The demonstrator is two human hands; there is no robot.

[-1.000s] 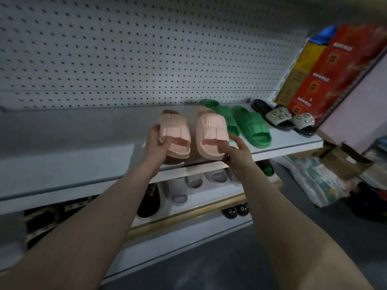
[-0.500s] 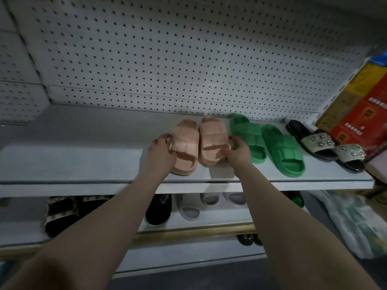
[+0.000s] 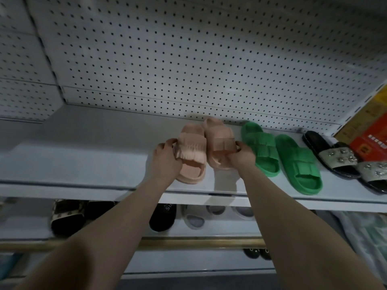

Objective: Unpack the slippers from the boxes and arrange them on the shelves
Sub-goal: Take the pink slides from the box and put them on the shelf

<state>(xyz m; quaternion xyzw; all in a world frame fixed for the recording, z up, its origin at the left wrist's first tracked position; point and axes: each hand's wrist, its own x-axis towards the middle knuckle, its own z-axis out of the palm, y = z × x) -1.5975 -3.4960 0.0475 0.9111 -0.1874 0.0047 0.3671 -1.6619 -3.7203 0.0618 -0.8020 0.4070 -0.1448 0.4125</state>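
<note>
The left hand [image 3: 165, 161] gripped the left pink slipper [image 3: 192, 158] by its outer edge; the right hand [image 3: 240, 156] pinched the right pink slipper [image 3: 217, 139] at its strap. Between the hands the pair lay touching on the white shelf [image 3: 83, 160], just beside the green slippers [image 3: 261, 149].

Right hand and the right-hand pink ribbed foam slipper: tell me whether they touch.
Touching. The head view shows the right hand gripping the right-hand pink ribbed foam slipper by its strap, fingers curled onto it.

Bare arms, bare hands.
Left hand [image 3: 165, 158] and right hand [image 3: 240, 156] were bare; forearms bare down to frame edge.
</note>
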